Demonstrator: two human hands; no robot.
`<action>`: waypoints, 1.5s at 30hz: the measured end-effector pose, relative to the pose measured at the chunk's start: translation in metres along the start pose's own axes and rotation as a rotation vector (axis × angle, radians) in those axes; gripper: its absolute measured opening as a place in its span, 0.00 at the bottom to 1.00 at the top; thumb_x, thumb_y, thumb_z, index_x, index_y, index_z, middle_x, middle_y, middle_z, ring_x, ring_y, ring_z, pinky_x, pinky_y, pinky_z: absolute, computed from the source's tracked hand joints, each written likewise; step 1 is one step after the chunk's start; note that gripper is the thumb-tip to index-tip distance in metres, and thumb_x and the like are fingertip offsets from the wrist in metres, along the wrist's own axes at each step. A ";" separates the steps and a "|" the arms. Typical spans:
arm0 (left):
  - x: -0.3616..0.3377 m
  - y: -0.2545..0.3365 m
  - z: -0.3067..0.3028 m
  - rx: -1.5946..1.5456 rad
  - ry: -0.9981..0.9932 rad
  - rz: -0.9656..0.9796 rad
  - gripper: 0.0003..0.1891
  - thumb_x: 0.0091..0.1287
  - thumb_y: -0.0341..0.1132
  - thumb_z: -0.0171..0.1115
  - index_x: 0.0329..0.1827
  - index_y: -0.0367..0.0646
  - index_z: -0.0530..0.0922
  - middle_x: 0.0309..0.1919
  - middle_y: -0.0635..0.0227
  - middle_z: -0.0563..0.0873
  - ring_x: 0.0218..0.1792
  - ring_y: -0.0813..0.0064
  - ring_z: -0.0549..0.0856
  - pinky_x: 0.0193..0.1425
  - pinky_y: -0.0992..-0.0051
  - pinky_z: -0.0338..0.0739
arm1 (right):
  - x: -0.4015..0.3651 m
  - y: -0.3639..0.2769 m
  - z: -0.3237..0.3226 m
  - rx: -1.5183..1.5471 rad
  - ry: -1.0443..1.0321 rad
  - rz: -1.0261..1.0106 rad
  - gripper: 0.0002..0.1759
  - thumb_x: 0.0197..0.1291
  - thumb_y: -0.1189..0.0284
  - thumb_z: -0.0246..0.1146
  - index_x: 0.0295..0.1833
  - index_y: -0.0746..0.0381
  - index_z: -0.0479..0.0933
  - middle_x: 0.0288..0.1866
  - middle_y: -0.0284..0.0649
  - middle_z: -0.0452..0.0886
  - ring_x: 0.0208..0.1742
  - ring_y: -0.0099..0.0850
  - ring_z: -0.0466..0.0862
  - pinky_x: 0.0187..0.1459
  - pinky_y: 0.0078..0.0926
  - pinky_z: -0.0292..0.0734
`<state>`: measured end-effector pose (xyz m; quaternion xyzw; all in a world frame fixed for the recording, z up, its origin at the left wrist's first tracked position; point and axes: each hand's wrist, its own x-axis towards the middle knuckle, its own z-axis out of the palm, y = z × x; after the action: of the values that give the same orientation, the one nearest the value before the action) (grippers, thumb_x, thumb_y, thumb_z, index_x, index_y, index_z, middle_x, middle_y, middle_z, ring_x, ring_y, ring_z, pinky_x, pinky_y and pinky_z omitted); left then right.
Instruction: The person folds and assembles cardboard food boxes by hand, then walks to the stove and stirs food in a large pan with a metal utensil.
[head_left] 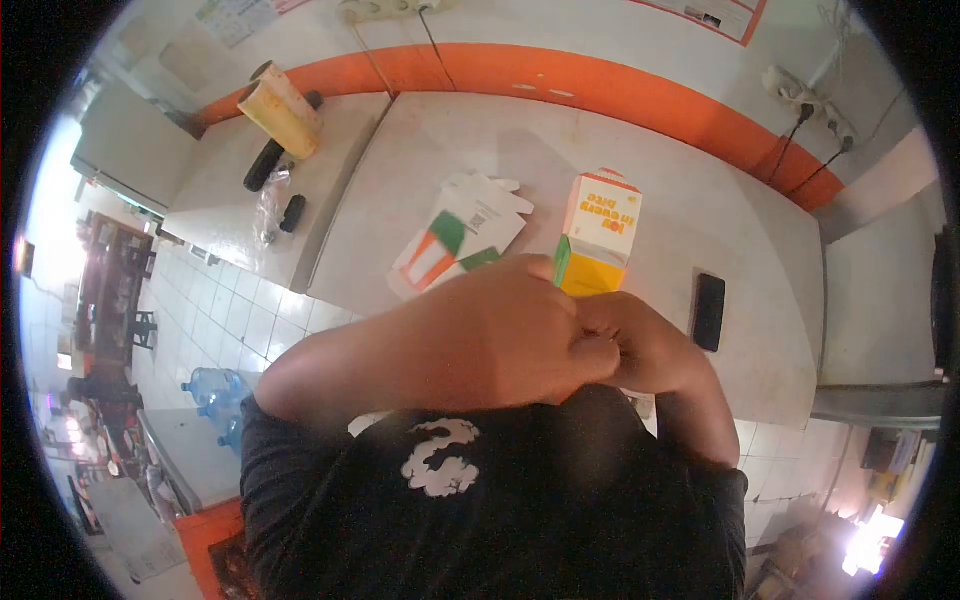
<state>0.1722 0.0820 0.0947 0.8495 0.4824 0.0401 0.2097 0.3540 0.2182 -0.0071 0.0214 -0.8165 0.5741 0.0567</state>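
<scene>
Both hands meet in front of my chest, at the near edge of the white table. My left hand (535, 325) has its fingers curled in, touching my right hand (625, 340), whose fingers are also bent closed. Anything between them is too hidden to make out. Just beyond the hands stands a white, yellow and green carton (602, 225) with printed lettering, its lower part partly covered by them. To its left lies a flat, unfolded carton (480, 220) in white, green and orange, partly behind my left forearm.
A black phone (709, 312) lies on the table (770, 260) at the right. On the left table are yellowish rolls (278, 115), a black object (264, 165) and clear plastic (268, 208). Blue water bottles (215, 395) stand at lower left. Power sockets (790, 88) hang on the wall.
</scene>
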 end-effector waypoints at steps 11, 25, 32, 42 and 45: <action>-0.028 -0.055 0.085 -0.985 1.031 -0.325 0.56 0.61 0.34 0.84 0.86 0.32 0.54 0.80 0.44 0.70 0.76 0.56 0.77 0.80 0.55 0.70 | -0.008 0.016 -0.015 -0.208 0.205 -0.381 0.16 0.68 0.59 0.73 0.51 0.60 0.86 0.56 0.48 0.87 0.58 0.54 0.85 0.59 0.51 0.76; -0.026 -0.029 0.081 -0.885 0.635 -0.199 0.22 0.87 0.34 0.51 0.78 0.33 0.72 0.71 0.54 0.80 0.73 0.62 0.79 0.78 0.64 0.70 | 0.008 0.011 0.030 -0.043 0.551 0.074 0.21 0.71 0.71 0.71 0.65 0.66 0.80 0.58 0.50 0.89 0.60 0.40 0.88 0.61 0.39 0.82; -0.018 -0.030 0.085 -0.695 0.671 -0.286 0.21 0.87 0.35 0.50 0.76 0.34 0.72 0.64 0.53 0.85 0.68 0.63 0.82 0.75 0.61 0.74 | -0.001 0.022 0.020 0.073 0.558 0.253 0.15 0.69 0.69 0.75 0.52 0.67 0.82 0.44 0.45 0.89 0.44 0.32 0.87 0.50 0.36 0.83; -0.008 -0.024 0.071 -0.675 0.594 -0.425 0.12 0.79 0.30 0.61 0.62 0.35 0.77 0.48 0.55 0.86 0.48 0.64 0.86 0.55 0.64 0.80 | 0.001 -0.002 0.014 -0.729 0.617 -0.381 0.16 0.58 0.76 0.76 0.52 0.58 0.85 0.43 0.40 0.86 0.42 0.44 0.86 0.47 0.44 0.81; -0.010 -0.038 0.079 -0.644 0.797 -0.434 0.08 0.77 0.28 0.62 0.55 0.36 0.77 0.43 0.56 0.86 0.41 0.64 0.86 0.48 0.66 0.80 | 0.003 -0.003 0.016 -0.559 0.645 -0.242 0.15 0.61 0.75 0.74 0.54 0.60 0.85 0.40 0.43 0.85 0.40 0.45 0.87 0.43 0.44 0.81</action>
<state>0.1574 0.0654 0.0089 0.5428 0.6515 0.4598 0.2636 0.3500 0.2019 -0.0097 -0.0796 -0.8725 0.2979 0.3791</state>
